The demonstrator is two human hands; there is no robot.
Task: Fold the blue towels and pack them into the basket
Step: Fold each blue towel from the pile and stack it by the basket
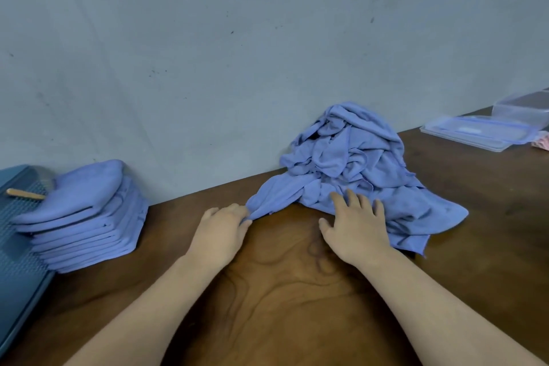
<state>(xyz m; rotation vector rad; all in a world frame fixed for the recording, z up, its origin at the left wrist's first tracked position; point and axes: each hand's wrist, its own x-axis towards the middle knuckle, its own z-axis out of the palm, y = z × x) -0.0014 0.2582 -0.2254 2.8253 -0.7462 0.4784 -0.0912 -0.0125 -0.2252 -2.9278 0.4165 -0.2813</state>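
- I'm pinching a towel corner (259,207) with my left hand (226,227); my right hand (355,229) is resting spread-fingered on the towel pile (350,154), at its near edge.
- Wooden counter (282,291) is showing between my forearms, butting a grey wall (237,53).

table (282,306): brown wood surface with dark, swirling grain lines near the centre. its far edge meets the wall.

wall (208,38): flat grey-blue surface filling the upper half of the view, with small dark specks and scuffs scattered over it.

clear plastic container (523,110): rectangular, translucent, standing upright on the table at the far right, close to the wall. contents cannot be made out.

clear lid (475,135): flat, rectangular, with blue strips along its edges. it lies on the table just beside the container, on the near left side of it.

pink item (542,142): cut off by the right edge of the view, next to the lid. type cannot be determined.
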